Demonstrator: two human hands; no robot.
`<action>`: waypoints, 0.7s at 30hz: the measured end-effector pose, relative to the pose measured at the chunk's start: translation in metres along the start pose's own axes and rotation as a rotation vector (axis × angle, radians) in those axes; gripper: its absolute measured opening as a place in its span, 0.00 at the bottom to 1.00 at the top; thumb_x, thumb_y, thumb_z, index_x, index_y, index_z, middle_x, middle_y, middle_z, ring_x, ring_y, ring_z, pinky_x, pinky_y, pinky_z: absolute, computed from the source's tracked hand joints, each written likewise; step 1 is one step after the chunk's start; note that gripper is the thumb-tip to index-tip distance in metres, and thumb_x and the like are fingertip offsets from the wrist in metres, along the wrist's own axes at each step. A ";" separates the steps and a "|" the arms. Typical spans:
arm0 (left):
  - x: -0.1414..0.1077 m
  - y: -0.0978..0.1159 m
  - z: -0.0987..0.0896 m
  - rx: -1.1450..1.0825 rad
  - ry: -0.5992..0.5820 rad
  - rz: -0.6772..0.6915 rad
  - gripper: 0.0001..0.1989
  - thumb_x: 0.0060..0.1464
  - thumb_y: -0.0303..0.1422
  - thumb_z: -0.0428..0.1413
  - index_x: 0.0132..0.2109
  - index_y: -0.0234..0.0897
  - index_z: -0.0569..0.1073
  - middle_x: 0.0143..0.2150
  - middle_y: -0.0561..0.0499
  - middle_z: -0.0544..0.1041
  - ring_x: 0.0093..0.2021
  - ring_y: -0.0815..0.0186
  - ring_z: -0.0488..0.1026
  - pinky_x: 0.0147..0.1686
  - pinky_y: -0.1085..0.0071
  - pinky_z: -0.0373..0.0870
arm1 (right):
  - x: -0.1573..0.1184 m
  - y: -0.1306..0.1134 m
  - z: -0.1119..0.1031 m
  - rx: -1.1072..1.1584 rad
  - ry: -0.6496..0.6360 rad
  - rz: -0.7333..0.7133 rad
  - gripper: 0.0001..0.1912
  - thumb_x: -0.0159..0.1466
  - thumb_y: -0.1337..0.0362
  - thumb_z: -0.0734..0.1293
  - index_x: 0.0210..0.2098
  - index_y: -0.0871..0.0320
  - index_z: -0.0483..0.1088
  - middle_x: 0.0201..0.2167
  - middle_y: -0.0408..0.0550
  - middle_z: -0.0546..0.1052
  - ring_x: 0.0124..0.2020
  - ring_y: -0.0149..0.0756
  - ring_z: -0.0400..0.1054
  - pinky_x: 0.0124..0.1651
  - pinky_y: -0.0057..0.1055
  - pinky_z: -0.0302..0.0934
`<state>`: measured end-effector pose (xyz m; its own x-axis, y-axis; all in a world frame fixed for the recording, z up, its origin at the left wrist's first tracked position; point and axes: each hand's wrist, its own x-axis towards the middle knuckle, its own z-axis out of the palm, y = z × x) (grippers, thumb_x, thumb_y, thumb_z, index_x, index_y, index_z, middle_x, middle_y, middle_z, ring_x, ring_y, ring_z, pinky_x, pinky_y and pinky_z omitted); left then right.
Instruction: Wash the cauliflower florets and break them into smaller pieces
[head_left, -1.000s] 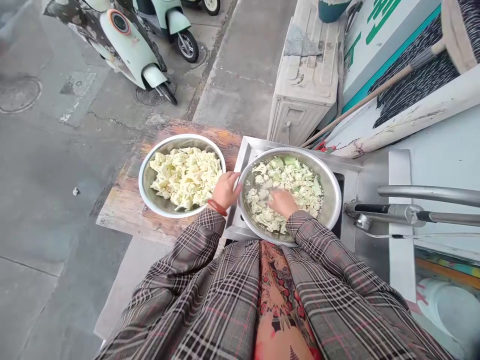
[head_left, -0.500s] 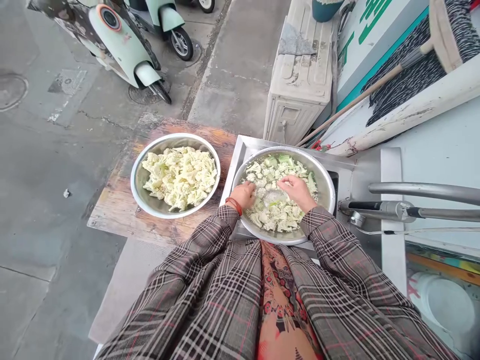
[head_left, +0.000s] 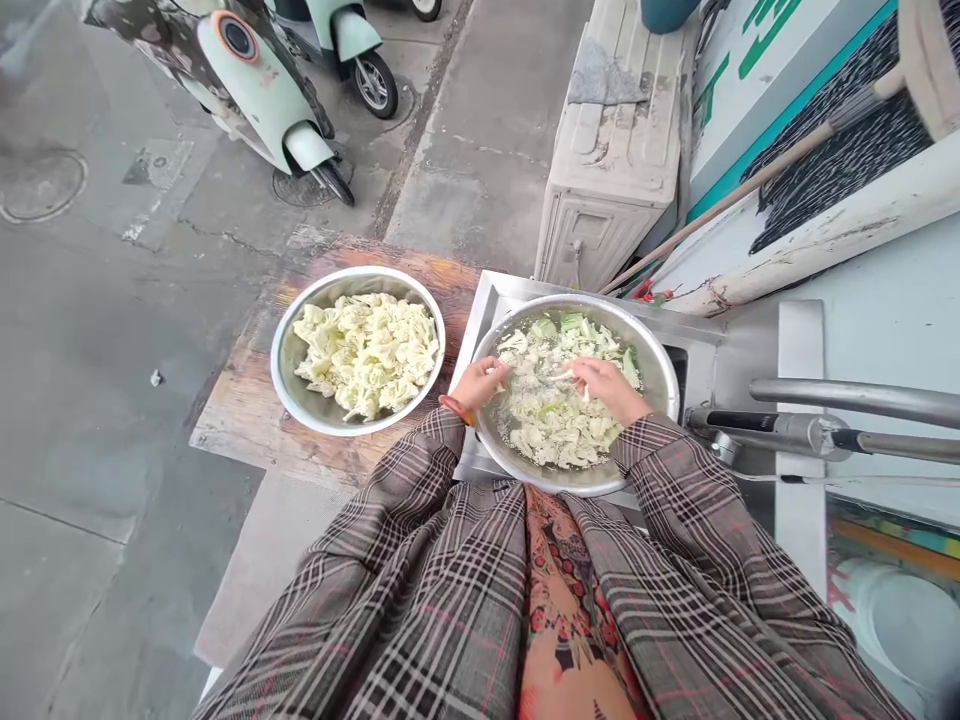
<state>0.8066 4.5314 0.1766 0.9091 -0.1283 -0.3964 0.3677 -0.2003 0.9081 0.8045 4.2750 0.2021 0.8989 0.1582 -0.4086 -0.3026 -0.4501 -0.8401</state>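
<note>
A metal basin [head_left: 663, 392] of water holds floating cauliflower pieces [head_left: 562, 437] and some green leaf bits. Over its left rim is my left hand [head_left: 481, 382], a red band at the wrist, fingers pinched together on something too small to make out. My right hand [head_left: 606, 388] is above the middle of the water, its fingers closed on a pale cauliflower piece [head_left: 561, 377]. To the left, a second metal bowl [head_left: 283, 392] is heaped with cauliflower florets [head_left: 367, 350]; neither hand touches it.
The bowl stands on a worn wooden board [head_left: 240, 415]. The basin sits on a steel sink [head_left: 491, 285], with a faucet [head_left: 787, 430] at its right. Beyond are an outdoor unit [head_left: 607, 160], a mop handle [head_left: 780, 165] and parked scooters [head_left: 262, 90].
My left hand has lifted from the water to the basin's left rim. My right hand now shows a pale piece at its fingertips. The view has shifted slightly.
</note>
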 end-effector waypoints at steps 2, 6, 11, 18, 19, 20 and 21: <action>0.006 0.000 0.012 0.415 0.047 0.114 0.12 0.52 0.38 0.57 0.41 0.35 0.75 0.35 0.46 0.74 0.32 0.63 0.73 0.37 0.66 0.69 | -0.009 -0.003 -0.014 0.361 -0.053 -0.026 0.18 0.61 0.50 0.63 0.42 0.54 0.74 0.51 0.50 0.75 0.39 0.39 0.72 0.31 0.31 0.63; 0.016 0.000 0.040 0.919 -0.003 0.150 0.31 0.53 0.44 0.58 0.63 0.42 0.65 0.51 0.39 0.72 0.43 0.55 0.75 0.42 0.63 0.69 | -0.016 -0.008 -0.015 0.745 0.023 -0.077 0.15 0.60 0.49 0.65 0.39 0.52 0.70 0.46 0.48 0.75 0.39 0.38 0.72 0.32 0.31 0.65; 0.030 -0.007 0.055 0.968 -0.062 0.049 0.29 0.52 0.40 0.59 0.59 0.34 0.66 0.51 0.34 0.72 0.47 0.50 0.74 0.43 0.61 0.68 | 0.000 -0.002 -0.003 0.389 0.206 -0.081 0.16 0.59 0.48 0.66 0.38 0.54 0.71 0.31 0.44 0.74 0.29 0.34 0.68 0.31 0.31 0.62; 0.019 -0.007 0.029 0.212 -0.109 0.110 0.15 0.45 0.33 0.61 0.42 0.38 0.70 0.39 0.51 0.73 0.36 0.65 0.71 0.39 0.68 0.69 | 0.038 -0.008 0.013 -0.594 0.231 -0.153 0.18 0.64 0.61 0.63 0.53 0.54 0.73 0.48 0.54 0.75 0.47 0.45 0.70 0.48 0.37 0.62; 0.014 -0.004 0.024 0.040 -0.124 0.083 0.16 0.46 0.35 0.61 0.43 0.39 0.69 0.38 0.52 0.72 0.33 0.68 0.71 0.35 0.70 0.69 | 0.043 -0.010 0.018 -0.696 0.206 -0.129 0.20 0.64 0.62 0.64 0.55 0.54 0.71 0.50 0.56 0.74 0.47 0.46 0.69 0.48 0.37 0.62; 0.009 -0.002 0.019 -0.119 -0.144 0.045 0.18 0.46 0.38 0.62 0.44 0.39 0.68 0.37 0.53 0.71 0.31 0.69 0.70 0.30 0.72 0.67 | 0.047 -0.011 0.022 -0.772 0.180 -0.101 0.21 0.63 0.62 0.65 0.56 0.55 0.70 0.51 0.58 0.73 0.47 0.47 0.70 0.47 0.37 0.62; 0.004 0.001 0.014 -0.254 -0.161 0.000 0.19 0.47 0.41 0.62 0.44 0.39 0.67 0.36 0.54 0.71 0.29 0.70 0.69 0.26 0.74 0.64 | 0.050 -0.011 0.026 -0.814 0.160 -0.080 0.22 0.63 0.62 0.66 0.56 0.55 0.70 0.51 0.59 0.73 0.47 0.47 0.70 0.47 0.37 0.62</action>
<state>0.8076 4.5171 0.1740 0.8738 -0.2850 -0.3940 0.4232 0.0470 0.9048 0.8447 4.3107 0.1814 0.9607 0.1177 -0.2513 0.0326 -0.9472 -0.3189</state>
